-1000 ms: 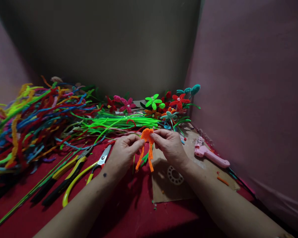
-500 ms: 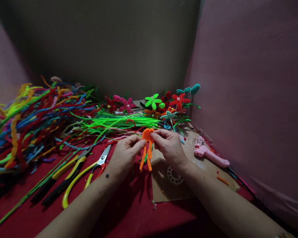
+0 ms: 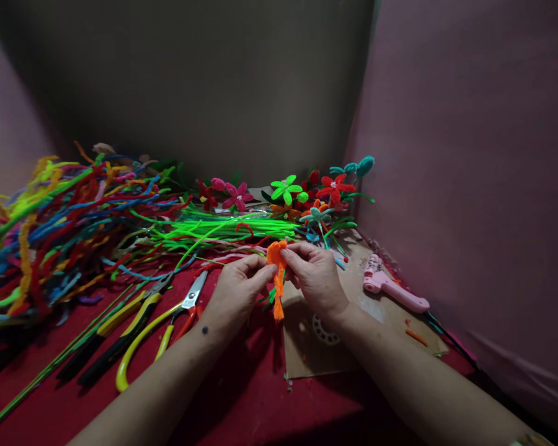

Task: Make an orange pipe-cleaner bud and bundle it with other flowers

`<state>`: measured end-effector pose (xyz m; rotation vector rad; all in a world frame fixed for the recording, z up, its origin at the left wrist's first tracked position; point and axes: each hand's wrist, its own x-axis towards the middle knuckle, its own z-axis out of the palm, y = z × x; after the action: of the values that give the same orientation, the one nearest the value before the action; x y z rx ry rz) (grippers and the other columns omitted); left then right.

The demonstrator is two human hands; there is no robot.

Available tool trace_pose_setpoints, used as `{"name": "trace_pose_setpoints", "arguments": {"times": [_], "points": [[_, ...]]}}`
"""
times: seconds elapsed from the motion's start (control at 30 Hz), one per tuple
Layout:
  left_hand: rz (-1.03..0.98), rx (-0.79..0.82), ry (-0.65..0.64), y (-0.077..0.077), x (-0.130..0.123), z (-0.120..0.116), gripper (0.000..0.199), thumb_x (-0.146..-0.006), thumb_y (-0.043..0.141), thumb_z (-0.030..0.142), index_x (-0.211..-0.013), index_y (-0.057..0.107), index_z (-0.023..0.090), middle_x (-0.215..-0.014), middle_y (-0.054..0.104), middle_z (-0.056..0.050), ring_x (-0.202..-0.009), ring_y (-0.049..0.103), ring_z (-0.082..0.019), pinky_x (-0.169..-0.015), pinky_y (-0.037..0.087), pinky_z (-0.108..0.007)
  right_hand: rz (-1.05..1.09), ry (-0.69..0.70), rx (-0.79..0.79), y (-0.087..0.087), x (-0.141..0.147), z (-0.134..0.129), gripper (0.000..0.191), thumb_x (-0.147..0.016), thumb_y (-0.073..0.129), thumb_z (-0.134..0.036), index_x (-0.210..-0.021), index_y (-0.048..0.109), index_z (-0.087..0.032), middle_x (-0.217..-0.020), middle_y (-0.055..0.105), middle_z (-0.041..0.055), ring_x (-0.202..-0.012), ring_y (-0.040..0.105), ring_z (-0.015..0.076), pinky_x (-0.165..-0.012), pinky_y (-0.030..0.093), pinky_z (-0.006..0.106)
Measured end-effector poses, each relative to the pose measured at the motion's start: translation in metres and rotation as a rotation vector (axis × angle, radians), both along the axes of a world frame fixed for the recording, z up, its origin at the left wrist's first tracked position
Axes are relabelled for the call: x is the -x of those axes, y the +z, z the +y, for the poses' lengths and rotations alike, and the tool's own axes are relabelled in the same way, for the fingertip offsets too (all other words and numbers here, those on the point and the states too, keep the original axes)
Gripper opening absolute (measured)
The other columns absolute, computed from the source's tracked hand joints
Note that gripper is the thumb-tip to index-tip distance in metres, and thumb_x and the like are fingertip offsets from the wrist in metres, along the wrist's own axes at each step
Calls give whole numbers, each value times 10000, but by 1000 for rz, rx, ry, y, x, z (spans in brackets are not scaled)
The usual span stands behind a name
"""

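Note:
Between my two hands is a piece made of orange pipe cleaners [image 3: 277, 260], with a rounded, folded top and tail ends hanging together below. My left hand [image 3: 242, 284] pinches its left side between thumb and fingers. On the upper right edge, my right hand [image 3: 317, 275] grips it with thumb and forefinger. A bit of green shows behind the tails; whether it joins the orange piece I cannot tell. The piece is held in the air at the left edge of a cardboard sheet [image 3: 302, 356].
Left of my hands lie scissors [image 3: 194, 292] and pliers [image 3: 142, 306]. A heap of coloured pipe cleaners [image 3: 65, 229] fills the far left, green ones [image 3: 232, 228] the middle. Pipe-cleaner flowers [image 3: 286, 189] stand behind. At right are a pink glue gun [image 3: 395, 291] and a white ring [image 3: 324, 331].
The two orange tails hung apart before; now they overlap in one line. My left hand has shifted slightly to the right, while the right hand has barely moved.

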<state>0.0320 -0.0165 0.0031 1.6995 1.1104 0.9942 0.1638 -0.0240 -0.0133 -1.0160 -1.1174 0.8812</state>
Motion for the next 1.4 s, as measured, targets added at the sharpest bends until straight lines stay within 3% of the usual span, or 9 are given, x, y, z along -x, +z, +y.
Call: {"name": "trace_pose_setpoints", "arguments": {"times": [0.43, 0.7, 0.83, 0.97, 1.13, 1.4], "points": [[-65, 64, 0, 0, 1, -2, 167, -719, 586, 284, -639, 592, 138, -595, 534, 28, -569, 449, -100, -557, 364, -231, 93, 69, 40, 5, 4, -5, 171, -735, 628, -294, -740, 637, -123, -487, 563, -26, -391, 462, 81, -381, 380, 201], [-156, 121, -40, 3, -1, -4, 124, -703, 622, 255, -665, 626, 137, -652, 638, -8, -597, 538, -115, -600, 416, -232, 78, 98, 32, 7, 4, -5, 172, -737, 625, -287, -745, 662, -120, -494, 563, -21, -414, 481, 88, -419, 394, 216], [-241, 149, -51, 1, -1, -2, 110, -693, 637, 239, -660, 629, 134, -668, 649, -21, -629, 562, -123, -637, 433, -238, 106, 171, 14, 6, 1, -3, 148, -724, 622, -259, -739, 682, -125, -525, 571, -11, -455, 500, 103, -459, 407, 238], [-291, 180, 17, -3, 0, 1, 137, -683, 652, 274, -690, 641, 137, -650, 630, -3, -528, 517, -89, -548, 413, -217, 181, 271, -6, 6, 0, -3, 177, -655, 650, -184, -815, 711, -143, -628, 614, -4, -527, 487, 96, -521, 401, 243], [-267, 121, 67, -6, 1, 4, 161, -675, 662, 302, -699, 650, 143, -652, 624, 8, -550, 515, -88, -575, 424, -216, 152, 310, 101, 11, 4, -8, 101, -644, 669, -225, -654, 704, -131, -560, 563, -28, -532, 434, 78, -572, 384, 237], [-26, -102, 96, -3, 1, 2, 179, -735, 567, 298, -750, 677, 158, -760, 667, -36, -742, 580, -172, -720, 442, -288, 237, 339, 135, 7, 7, -8, 226, -613, 721, -353, -735, 734, -163, -680, 648, 12, -671, 552, 138, -717, 422, 292]]}}
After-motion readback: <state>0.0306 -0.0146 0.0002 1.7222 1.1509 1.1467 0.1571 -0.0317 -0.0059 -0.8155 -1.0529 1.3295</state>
